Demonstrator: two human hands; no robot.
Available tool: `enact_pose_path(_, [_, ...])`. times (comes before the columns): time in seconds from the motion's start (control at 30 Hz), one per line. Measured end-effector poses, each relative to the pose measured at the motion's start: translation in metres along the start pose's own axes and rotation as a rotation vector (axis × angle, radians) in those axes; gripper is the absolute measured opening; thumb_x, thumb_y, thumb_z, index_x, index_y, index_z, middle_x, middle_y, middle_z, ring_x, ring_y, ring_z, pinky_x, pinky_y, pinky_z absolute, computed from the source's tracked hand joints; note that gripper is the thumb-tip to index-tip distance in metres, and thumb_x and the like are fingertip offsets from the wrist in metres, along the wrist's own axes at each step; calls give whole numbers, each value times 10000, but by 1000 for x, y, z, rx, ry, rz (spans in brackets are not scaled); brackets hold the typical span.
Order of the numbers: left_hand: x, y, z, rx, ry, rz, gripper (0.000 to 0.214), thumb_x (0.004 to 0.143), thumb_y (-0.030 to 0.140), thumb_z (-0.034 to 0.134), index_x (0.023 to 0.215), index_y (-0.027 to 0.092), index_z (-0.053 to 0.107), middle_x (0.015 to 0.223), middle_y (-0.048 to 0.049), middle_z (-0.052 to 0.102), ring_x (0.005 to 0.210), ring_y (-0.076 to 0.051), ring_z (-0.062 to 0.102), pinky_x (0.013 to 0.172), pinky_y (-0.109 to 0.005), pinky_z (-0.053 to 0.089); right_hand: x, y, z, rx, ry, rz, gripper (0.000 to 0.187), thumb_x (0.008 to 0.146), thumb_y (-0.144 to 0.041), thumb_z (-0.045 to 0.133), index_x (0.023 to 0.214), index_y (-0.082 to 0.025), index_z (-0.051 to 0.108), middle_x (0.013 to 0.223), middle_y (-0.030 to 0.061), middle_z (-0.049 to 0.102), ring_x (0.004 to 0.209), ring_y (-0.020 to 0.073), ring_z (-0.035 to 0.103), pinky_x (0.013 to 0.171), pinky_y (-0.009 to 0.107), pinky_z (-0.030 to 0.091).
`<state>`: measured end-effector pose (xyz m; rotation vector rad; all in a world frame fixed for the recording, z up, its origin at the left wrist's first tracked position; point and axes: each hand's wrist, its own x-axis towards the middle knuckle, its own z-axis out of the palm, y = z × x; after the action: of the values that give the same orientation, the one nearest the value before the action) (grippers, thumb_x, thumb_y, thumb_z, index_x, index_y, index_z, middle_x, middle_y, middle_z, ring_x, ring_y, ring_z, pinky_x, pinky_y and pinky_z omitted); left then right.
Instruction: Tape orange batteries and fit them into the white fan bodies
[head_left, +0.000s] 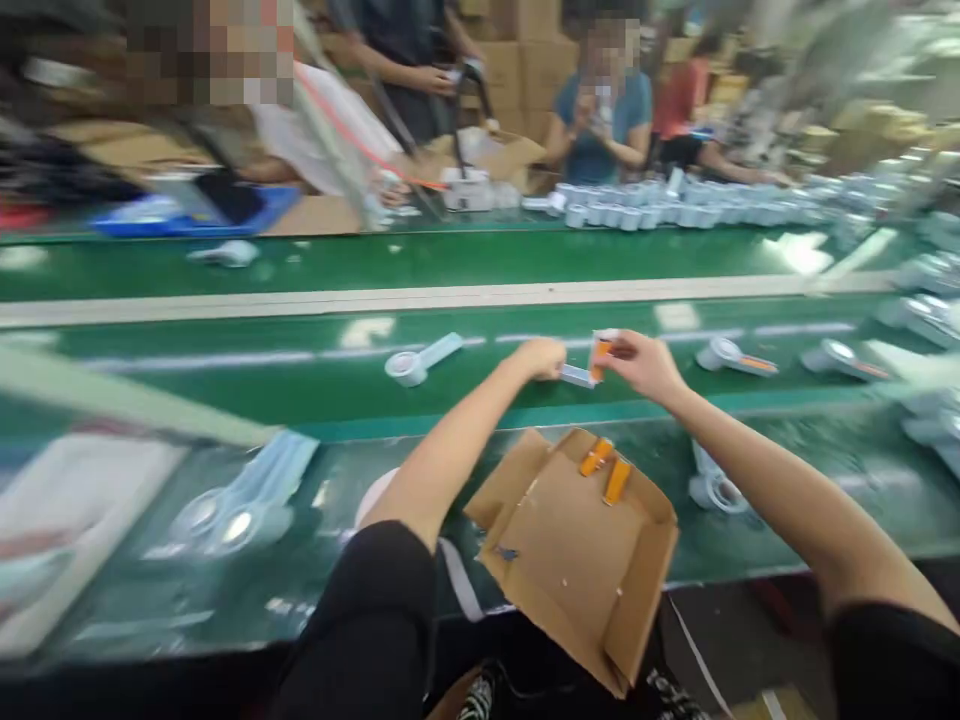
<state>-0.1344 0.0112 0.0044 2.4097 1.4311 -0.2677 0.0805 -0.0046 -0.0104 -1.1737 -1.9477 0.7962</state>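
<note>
Over the green belt, my left hand (541, 358) is closed round one end of a light grey-blue part. The part's flat handle (577, 376) sticks out to the right, while its other end is hidden in my fingers. My right hand (641, 362) pinches an orange-and-white strip (600, 358), held upright beside the handle's tip; whether they touch I cannot tell. Below my hands an open cardboard box (566, 560) holds two orange strips (616, 482) near its far edge. A similar round-headed part (407, 368) lies on the belt to the left.
Parts with orange on their handles (724, 354) lie to the right on the green belt (225, 385). Several round-headed parts (240, 525) rest at the near left. Across the line, people work behind rows of white cylindrical pieces (645, 215) and a blue tray (277, 208).
</note>
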Motion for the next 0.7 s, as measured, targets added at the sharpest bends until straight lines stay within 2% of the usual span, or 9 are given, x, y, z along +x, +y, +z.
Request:
enact_pose_path(0.1, [17,-14,11,11,14,12,96,887,297,768,938,228,810,974,-64,808,983,-243,739,859,-289,521,1,19,1,60,-23,92,363,783,-278,869,1116,-203,746,997,48,829,933,230,801,929,359,648])
enact_pose_path(0.2, [17,-18,15,0,43,-15,176,916,357,712,1026,262,811,1071,-51,817,1024,-246,730,839,-267,490,6,27,13,14,-40,40,262,807,-331,844,1007,-207,728,959,40,821,923,230,795,893,336,636])
enact_pose_path(0.3, [13,-16,17,-21,74,-47,213,970,349,635,1099,266,784,1167,-49,802,1065,-250,717,866,-277,483,4,27,14,-102,-63,-37,184,861,-355,792,924,-208,703,911,39,807,868,219,775,831,305,603])
enact_pose_path(0.4, [16,-13,19,-48,110,-75,214,1004,311,579,1105,256,760,1217,-54,787,1103,-256,705,892,-283,478,-1,24,7,-239,-142,-101,66,921,-267,687,928,-206,710,930,47,806,858,196,750,833,275,558])
enact_pose_path(0.57, [23,-9,21,-106,160,-116,216,1023,301,545,1098,243,739,1183,-65,786,1095,-259,703,883,-282,472,-6,16,3,-588,-344,-220,181,977,-190,579,1012,-225,754,1090,70,809,964,210,724,797,269,472])
enact_pose_path(0.63, [26,-6,21,-126,179,-128,216,1024,304,543,1096,241,736,1175,-72,784,1093,-267,703,867,-286,470,-9,12,3,-687,-420,-195,199,995,-200,577,1056,-239,762,1120,70,807,956,218,717,760,273,445])
enact_pose_path(0.7, [30,-2,22,-138,196,-142,215,1024,298,541,1083,234,737,1154,-86,783,1079,-275,703,852,-292,469,-11,9,2,-716,-425,-94,203,996,-201,587,1102,-245,755,1107,67,810,944,224,716,748,271,433])
